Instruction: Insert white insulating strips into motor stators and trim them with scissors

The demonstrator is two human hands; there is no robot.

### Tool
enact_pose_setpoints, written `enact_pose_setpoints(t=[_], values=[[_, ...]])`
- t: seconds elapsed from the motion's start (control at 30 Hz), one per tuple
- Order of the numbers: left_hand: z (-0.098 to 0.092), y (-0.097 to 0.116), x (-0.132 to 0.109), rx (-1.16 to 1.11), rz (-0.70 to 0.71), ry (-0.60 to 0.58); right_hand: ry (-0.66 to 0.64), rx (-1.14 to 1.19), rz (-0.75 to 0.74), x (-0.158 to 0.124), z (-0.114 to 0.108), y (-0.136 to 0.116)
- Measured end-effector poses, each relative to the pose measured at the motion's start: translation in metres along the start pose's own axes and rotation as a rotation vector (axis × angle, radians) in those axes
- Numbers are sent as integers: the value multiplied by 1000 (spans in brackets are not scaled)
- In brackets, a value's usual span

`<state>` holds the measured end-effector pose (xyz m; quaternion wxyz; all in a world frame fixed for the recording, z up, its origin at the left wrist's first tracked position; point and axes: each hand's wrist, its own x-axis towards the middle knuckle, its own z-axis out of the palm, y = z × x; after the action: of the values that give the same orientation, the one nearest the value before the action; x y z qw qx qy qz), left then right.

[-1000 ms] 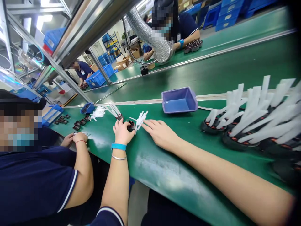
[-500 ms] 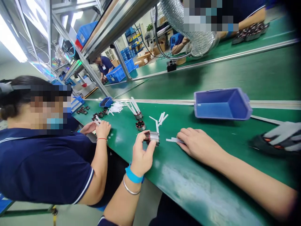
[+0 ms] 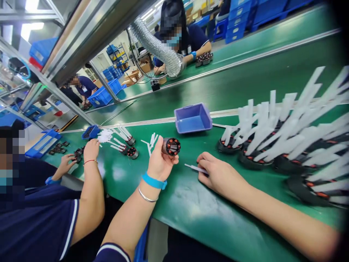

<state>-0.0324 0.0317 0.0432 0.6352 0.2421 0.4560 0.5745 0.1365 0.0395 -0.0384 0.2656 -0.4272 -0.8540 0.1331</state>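
Observation:
My left hand [image 3: 159,163] is closed round a small round motor stator [image 3: 171,146], black with copper-red windings, held above the green bench [image 3: 191,207] with its end face toward me. My right hand [image 3: 215,174] rests on the bench just right of it, fingers pinched on a thin white paper strip [image 3: 194,167] that points left. A few loose white strips [image 3: 151,142] lie on the bench behind my left hand. Two more stators with strips stuck in them [image 3: 128,145] stand further left.
A purple plastic bin [image 3: 193,118] sits behind my hands. At the right stand several stators bristling with white strips [image 3: 272,134]. A co-worker in dark blue sits at my left, their hand [image 3: 91,149] among small parts. Other people work across the conveyor.
My left hand has lifted the stator off the bench and turned its end face toward me. My right hand still pinches a white strip. The view swung back to the right.

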Motion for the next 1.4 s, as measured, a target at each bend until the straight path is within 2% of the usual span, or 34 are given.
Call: enact_pose_setpoints(t=[0.07,0.17,0.23,0.3,0.5,0.63,0.77,0.87,0.97,1.1,1.27,1.4], values=[[-6,-10,5,35,-34,-49,37,55,36,-15,-14,-1],[-15,-24,6,151,-39,-120,29,385,186,-32,-41,-5],[-16,-29,3,234,-48,-193,2,622,302,-35,-56,-7],[-13,-33,-1,289,-71,-261,-2,713,373,-33,-66,-8],[-4,-40,-14,337,-147,-394,-27,881,514,-24,-62,-9],[-7,-42,-18,326,-248,-514,-73,988,697,-22,-60,-9],[-9,-46,-19,420,-211,-468,-138,1063,806,-23,-60,-8],[-9,-50,-20,533,-141,-428,-163,1028,781,-26,-55,-6],[-9,-54,-21,597,-71,-406,-165,906,631,-30,-51,-5],[-8,-56,-22,560,-3,-383,-160,801,445,-29,-55,-8],[-7,-58,-22,483,-57,-384,-113,776,502,-28,-62,-12],[-7,-57,-24,544,-46,-410,-102,790,538,-31,-63,-13]])
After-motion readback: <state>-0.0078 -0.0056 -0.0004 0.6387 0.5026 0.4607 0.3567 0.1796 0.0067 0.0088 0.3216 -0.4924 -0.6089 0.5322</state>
